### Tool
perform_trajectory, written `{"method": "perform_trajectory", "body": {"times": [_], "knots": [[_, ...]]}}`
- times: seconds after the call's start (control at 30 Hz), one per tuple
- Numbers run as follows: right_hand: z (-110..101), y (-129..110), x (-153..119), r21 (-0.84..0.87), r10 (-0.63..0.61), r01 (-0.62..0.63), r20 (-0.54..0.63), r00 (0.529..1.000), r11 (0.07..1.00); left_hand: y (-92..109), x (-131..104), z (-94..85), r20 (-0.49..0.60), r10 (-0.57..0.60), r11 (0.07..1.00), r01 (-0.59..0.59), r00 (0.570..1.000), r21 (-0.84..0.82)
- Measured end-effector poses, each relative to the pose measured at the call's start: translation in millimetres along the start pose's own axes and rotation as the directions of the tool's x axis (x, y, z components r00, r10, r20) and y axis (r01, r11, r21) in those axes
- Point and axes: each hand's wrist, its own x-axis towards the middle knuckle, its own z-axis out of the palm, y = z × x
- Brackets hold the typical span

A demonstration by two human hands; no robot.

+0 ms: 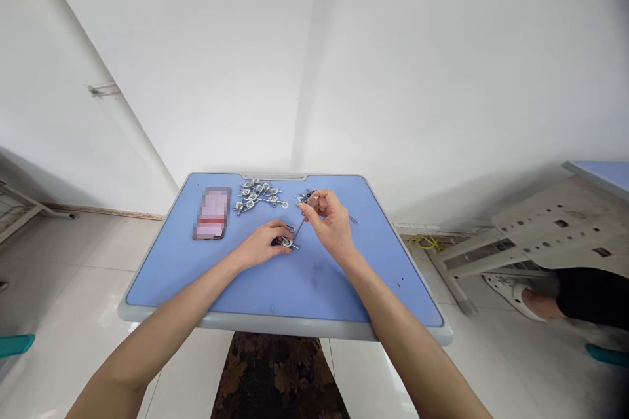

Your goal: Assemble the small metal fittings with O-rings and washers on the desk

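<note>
My left hand (260,245) rests near the middle of the blue tabletop (314,294), its fingers closed on a small silvery metal fitting (287,244) with a ring-like part. Another ring-shaped piece (291,229) lies just beyond that fitting, close to the fingertips. In a pinch of thumb and fingers, my right hand (330,219) holds a thin metal rod (300,227), slanting down to the left. Its lower end is beside the fitting; whether they touch I cannot tell. The rod's upper end is partly hidden by the fingers.
A heap of similar metal fittings (258,194) lies at the table's back. Behind my right hand is a smaller, partly hidden group (304,197). A phone (212,213) lies on the left. A white wall (236,78) stands behind; another person's foot (515,298) shows at right.
</note>
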Motion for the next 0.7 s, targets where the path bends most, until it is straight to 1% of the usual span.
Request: {"method": "perform_trajectory", "body": {"times": [0.13,0.3,0.53,0.7], "knots": [[0.8,0.3,-0.9,-0.007,-0.014,0.014,0.007,1.000,1.000,-1.3,-0.4,0.8,-0.012,-0.011,1.000,0.011,1.000,-0.015],[0.3,0.8,-1.5,0.012,-0.031,0.031,-0.024,0.999,0.999,1.5,-0.5,0.1,-0.012,-0.017,1.000,0.016,1.000,-0.022],[1.7,-2.3,-2.2,0.022,-0.037,0.036,0.021,0.999,0.999,3.6,-0.9,-0.8,-0.006,-0.028,1.000,0.028,1.000,-0.003],[2.5,-1.1,-2.1,0.030,-0.033,0.033,0.020,0.999,0.999,2.5,-0.9,-0.2,-0.009,-0.020,1.000,0.020,1.000,-0.007]]}}
